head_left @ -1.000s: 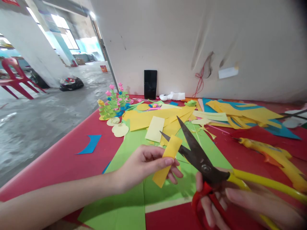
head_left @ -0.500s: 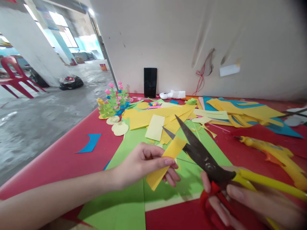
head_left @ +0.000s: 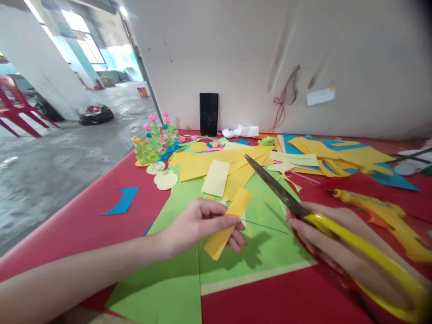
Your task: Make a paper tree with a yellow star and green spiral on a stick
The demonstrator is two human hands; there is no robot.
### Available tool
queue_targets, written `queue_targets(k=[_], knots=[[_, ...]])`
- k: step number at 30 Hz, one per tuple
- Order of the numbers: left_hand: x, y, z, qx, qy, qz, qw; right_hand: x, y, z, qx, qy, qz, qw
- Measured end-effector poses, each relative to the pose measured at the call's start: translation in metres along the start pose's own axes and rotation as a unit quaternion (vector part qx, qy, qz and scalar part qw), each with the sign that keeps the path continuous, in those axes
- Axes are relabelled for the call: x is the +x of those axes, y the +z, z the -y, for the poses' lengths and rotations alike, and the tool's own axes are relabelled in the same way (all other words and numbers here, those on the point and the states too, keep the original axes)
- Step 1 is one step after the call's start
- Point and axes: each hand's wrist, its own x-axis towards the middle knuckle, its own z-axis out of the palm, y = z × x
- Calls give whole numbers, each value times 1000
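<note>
My left hand point(head_left: 205, 225) pinches a folded yellow paper strip point(head_left: 229, 223) between thumb and fingers, above a green paper sheet point(head_left: 178, 274). My right hand point(head_left: 337, 243), partly blurred, is closed round a pair of scissors point(head_left: 285, 193) with yellow and red handles. The dark blades point up and away to the left, apart from the strip, and look nearly together. Beyond my left hand lies a pale yellow paper rectangle point(head_left: 216, 178) on larger yellow paper pieces point(head_left: 195, 166). A thin dark line, perhaps a wire, runs across the green sheet beside my fingers.
Paper plants point(head_left: 157, 139) with pink stars stand at the back left, near pale paper discs point(head_left: 166, 179). A blue paper scrap point(head_left: 123, 201) lies left. On the right are a yellow glue gun point(head_left: 381, 216) and stacked paper point(head_left: 340, 153). A black phone point(head_left: 209, 114) leans against the wall.
The scissors have moved off the yellow strip to the right, and their blades have come together. My left hand keeps the strip in nearly the same place.
</note>
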Motion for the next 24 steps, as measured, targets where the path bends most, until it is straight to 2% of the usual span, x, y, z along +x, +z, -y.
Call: queue_targets(k=[3,8,12,15,17,19,20,22,24], knots=[[2,-1,1,29,8,-18,999,17,-5,-14,-113,-13,-35,993],[1,-3,3,48,6,-23,999,26,-2,-39,-219,11,-65,973],[1,-3,4,60,3,-20,998,21,-4,-32,-229,-38,-81,969],[2,-1,5,89,-7,-16,996,11,0,-15,-168,-116,-37,978],[2,-1,8,118,-11,-1,993,2,6,-5,-65,-130,64,987],[2,-1,11,148,-12,23,989,-6,13,2,44,-89,164,982],[2,-1,12,161,-12,33,986,-9,16,4,94,-54,193,975],[1,0,15,179,-15,42,983,-10,22,9,177,18,195,964],[1,0,17,188,-20,44,981,-5,26,14,245,67,155,955]])
